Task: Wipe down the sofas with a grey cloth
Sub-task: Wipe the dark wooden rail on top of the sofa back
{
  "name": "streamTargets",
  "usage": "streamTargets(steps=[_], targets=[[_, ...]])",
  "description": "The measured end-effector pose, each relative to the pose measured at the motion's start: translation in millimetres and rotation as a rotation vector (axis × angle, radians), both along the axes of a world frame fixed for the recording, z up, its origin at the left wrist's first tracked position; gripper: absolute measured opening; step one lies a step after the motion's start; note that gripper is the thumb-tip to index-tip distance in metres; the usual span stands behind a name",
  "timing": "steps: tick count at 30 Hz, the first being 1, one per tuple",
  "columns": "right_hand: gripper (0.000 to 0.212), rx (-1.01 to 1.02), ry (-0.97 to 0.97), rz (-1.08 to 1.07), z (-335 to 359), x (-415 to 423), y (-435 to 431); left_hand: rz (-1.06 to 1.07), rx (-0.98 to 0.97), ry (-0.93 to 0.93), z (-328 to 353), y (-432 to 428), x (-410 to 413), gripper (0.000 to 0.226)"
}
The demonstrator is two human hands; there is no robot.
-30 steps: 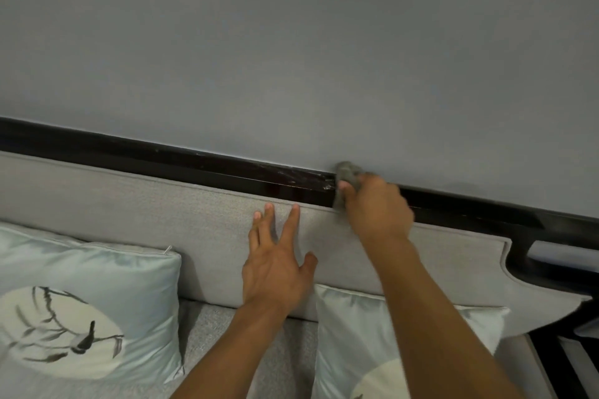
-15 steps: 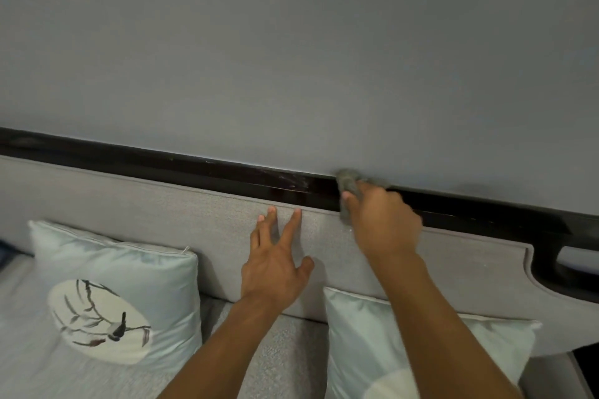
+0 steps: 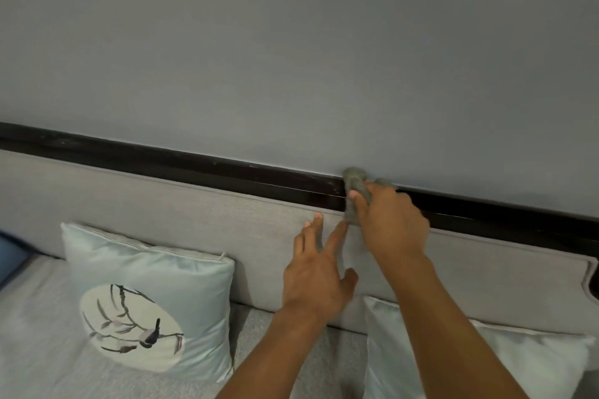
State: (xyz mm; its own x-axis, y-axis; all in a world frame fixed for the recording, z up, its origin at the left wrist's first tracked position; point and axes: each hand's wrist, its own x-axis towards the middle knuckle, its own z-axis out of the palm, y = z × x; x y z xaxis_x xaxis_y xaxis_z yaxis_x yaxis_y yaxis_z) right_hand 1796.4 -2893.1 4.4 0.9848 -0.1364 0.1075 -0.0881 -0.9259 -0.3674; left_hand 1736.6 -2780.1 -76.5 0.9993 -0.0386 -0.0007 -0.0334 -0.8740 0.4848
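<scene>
Head view: we recorded the right hand (image 3: pixel 389 223) curled round a small bunched grey cloth (image 3: pixel 355 183), thumb and fingers closed on it, with the wad pressed against the dark glossy wooden top rail (image 3: pixel 194 165) where that rail met the plain grey wall (image 3: pixel 291 42). The cloth's lower end hung down onto the upper edge of the light grey upholstered sofa backrest (image 3: pixel 162 204). The left hand (image 3: pixel 319 278) held nothing; its fingers were straight and spread, flat against the backrest, the index tip just beside the cloth's lower end. Against the two earlier pictures, we found that the cloth had travelled leftward along the rail, away from the notched right end of the backrest, and that the bracing hand had moved with it. We judged that the rail to the right of the cloth had been covered, while the long run to the left, above the pale satin pillow with a bird motif (image 3: pixel 146 301), remained to be wiped. A second pale satin pillow (image 3: pixel 534 356) lay under the right forearm. We could not tell whether the upholstery itself had been wiped.
</scene>
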Motion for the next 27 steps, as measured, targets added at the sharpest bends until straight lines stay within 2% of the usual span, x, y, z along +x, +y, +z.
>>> streamTargets(steps=[3,6,10,13,16,20,24,27], targets=[[0.037,0.028,0.037,0.082,-2.0,13.4,74.4,-0.034,-0.061,-0.093,-1.8,28.0,-4.9,0.075],[0.038,0.009,0.074,0.128,2.3,17.6,120.4,0.063,-0.112,-0.110,-3.3,81.2,-9.5,0.075],[0.042,-0.002,0.051,-0.048,4.4,7.5,97.2,0.170,-0.160,-0.170,-0.4,166.5,-2.8,0.086],[0.044,0.072,0.046,-0.153,-0.5,1.4,93.3,0.178,-0.168,-0.165,8.2,207.8,9.0,0.090],[0.041,0.104,0.042,-0.192,-2.6,7.8,127.3,0.181,-0.154,-0.121,13.8,230.0,22.7,0.093],[0.041,0.105,0.074,-0.056,-1.3,17.8,189.4,0.153,-0.172,-0.105,11.2,241.8,35.1,0.091],[0.041,0.043,0.077,-0.113,2.7,17.7,167.5,0.123,-0.226,-0.091,6.3,247.5,37.4,0.084],[0.043,0.089,0.034,-0.181,1.4,12.5,154.1,0.098,-0.245,-0.064,5.7,252.2,37.9,0.082]])
